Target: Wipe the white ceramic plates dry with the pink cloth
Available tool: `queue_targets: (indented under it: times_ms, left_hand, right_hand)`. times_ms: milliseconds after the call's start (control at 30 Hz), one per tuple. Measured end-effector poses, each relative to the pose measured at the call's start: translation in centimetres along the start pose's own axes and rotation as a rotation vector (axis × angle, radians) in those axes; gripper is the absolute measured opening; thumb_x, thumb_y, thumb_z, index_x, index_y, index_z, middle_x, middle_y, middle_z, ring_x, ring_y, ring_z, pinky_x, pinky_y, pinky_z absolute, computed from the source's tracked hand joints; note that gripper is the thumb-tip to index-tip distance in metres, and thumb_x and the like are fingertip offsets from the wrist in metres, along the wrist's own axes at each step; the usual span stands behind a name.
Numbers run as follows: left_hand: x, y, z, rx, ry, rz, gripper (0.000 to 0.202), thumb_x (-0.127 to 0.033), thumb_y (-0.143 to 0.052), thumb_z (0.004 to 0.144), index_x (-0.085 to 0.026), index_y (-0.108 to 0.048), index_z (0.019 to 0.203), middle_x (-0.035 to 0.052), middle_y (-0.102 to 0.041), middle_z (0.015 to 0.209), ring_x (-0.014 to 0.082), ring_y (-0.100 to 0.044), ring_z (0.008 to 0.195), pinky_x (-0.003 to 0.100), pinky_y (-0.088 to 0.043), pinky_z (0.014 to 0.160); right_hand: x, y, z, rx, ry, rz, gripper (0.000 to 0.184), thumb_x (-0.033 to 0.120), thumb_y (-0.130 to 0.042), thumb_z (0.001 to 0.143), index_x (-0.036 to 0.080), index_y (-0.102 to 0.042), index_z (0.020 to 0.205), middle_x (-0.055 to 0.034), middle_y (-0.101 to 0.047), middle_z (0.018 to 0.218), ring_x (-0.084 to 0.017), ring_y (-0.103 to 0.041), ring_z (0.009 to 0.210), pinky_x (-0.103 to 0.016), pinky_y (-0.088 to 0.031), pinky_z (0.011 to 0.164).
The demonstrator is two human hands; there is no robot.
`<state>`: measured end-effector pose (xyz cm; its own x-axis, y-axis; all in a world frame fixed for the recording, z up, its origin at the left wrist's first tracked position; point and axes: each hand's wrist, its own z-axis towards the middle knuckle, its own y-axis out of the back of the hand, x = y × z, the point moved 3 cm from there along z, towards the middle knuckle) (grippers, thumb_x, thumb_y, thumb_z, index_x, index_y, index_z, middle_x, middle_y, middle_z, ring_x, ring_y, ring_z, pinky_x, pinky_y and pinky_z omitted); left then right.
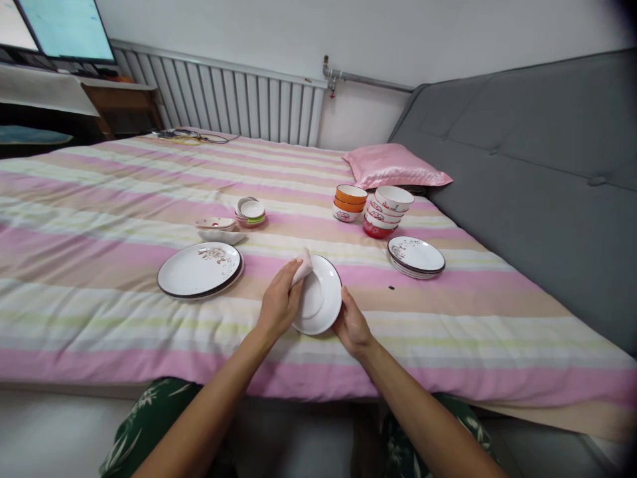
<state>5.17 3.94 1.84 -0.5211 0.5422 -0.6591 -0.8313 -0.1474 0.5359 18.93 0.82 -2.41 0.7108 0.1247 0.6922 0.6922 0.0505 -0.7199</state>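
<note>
Tilted above the front edge of the bed is a white plate [323, 302] with a thin dark rim. My right hand [353, 325] grips its right edge, thumb at the rim and fingers behind. A pale pink cloth [302, 264] is held in my left hand [279, 302], pressed against the left side of the plate. Left of my hands lie large oval plates [199, 269] with a brown flower pattern, stacked together. On the right sits a stack of round plates [415, 255] with a similar pattern.
Behind the oval plates are shallow dishes [219, 232] and small stacked bowls [251, 210]. Orange and white bowls [350, 202] stand beside a taller bowl stack [385, 212]. A pink pillow [393, 166], grey headboard [527, 153], cables [194, 137] and a radiator [223, 93] lie beyond.
</note>
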Motion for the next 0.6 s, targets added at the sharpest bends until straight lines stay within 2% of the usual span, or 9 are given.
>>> queue_targets:
  times_ms: [167, 333, 467, 600]
  left_hand:
    - [-1.6, 0.3, -0.1, 0.039, -0.154, 0.045, 0.038, -0.023, -0.038, 0.090, -0.021, -0.045, 0.127, 0.0088, -0.042, 0.137, 0.0211, -0.035, 0.128, 0.043, -0.030, 0.106]
    - [-3.7, -0.3, -1.0, 0.133, -0.367, 0.165, 0.043, -0.016, -0.041, 0.087, -0.017, -0.042, 0.130, 0.0110, -0.035, 0.141, 0.0231, -0.025, 0.133, 0.045, -0.026, 0.108]
    - [-4.4, -0.8, -1.5, 0.213, -0.426, 0.231, 0.044, -0.015, -0.042, 0.086, -0.017, -0.043, 0.129, 0.0112, -0.034, 0.142, 0.0245, -0.023, 0.133, 0.045, -0.027, 0.107]
    - [-4.3, -1.3, -2.2, 0.245, -0.490, 0.266, 0.042, -0.018, -0.043, 0.087, -0.017, -0.044, 0.129, 0.0122, -0.036, 0.141, 0.0256, -0.024, 0.133, 0.046, -0.028, 0.106]
  right_hand:
    - [0.1, -0.4, -0.2, 0.020, 0.004, -0.012, 0.039, 0.045, -0.052, 0.081, 0.020, -0.061, 0.110, -0.0009, -0.062, 0.117, -0.020, -0.050, 0.115, -0.035, -0.034, 0.102]
    - [-0.1, 0.4, 0.0, -0.008, 0.038, -0.005, 0.035, 0.041, -0.054, 0.078, 0.022, -0.062, 0.107, 0.0012, -0.064, 0.112, -0.016, -0.053, 0.111, -0.031, -0.036, 0.100]
    - [-0.2, 0.8, -0.1, -0.002, 0.044, 0.019, 0.031, 0.034, -0.054, 0.078, 0.023, -0.063, 0.105, 0.0013, -0.066, 0.107, -0.014, -0.056, 0.105, -0.028, -0.040, 0.097]
    - [0.1, 0.7, -0.3, -0.012, 0.020, 0.104, 0.026, 0.029, -0.051, 0.080, 0.022, -0.064, 0.102, 0.0009, -0.066, 0.106, -0.014, -0.058, 0.104, -0.027, -0.044, 0.094]
